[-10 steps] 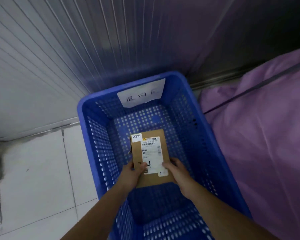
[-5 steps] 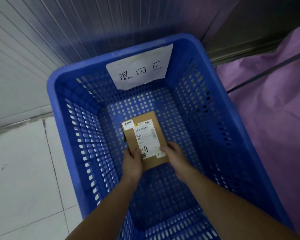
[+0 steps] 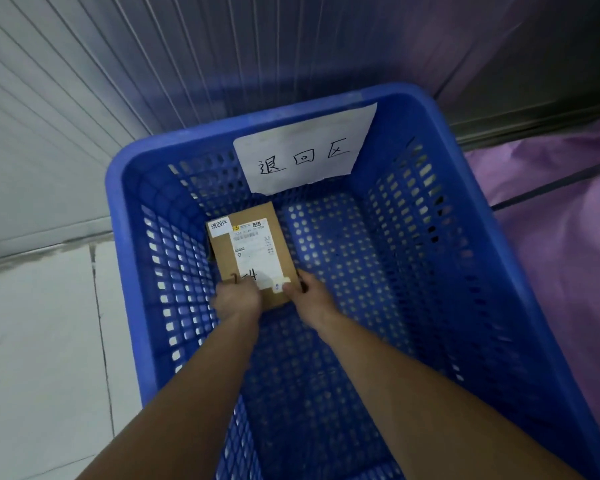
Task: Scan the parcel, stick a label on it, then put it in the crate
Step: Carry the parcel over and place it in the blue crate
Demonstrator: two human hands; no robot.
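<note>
- Both of my hands reach down into the blue perforated crate [image 3: 471,216], holding the near end of the cardboard parcel [image 3: 222,254].
- My left hand [image 3: 238,301] curls its fingers over the near-left corner; my right hand [image 3: 312,299] pinches the near-right corner, thumb on top.
- Beyond my fingertips the flat brown parcel lies face up, low over the crate's floor near the left wall; I cannot tell whether it touches.
- Its printed shipping label [image 3: 255,252] carries a barcode and handwritten "4"; a small white sticker [image 3: 219,226] sits at the far-left corner.
- A handwritten paper sign [image 3: 305,150] hangs on the crate's far wall.
</note>
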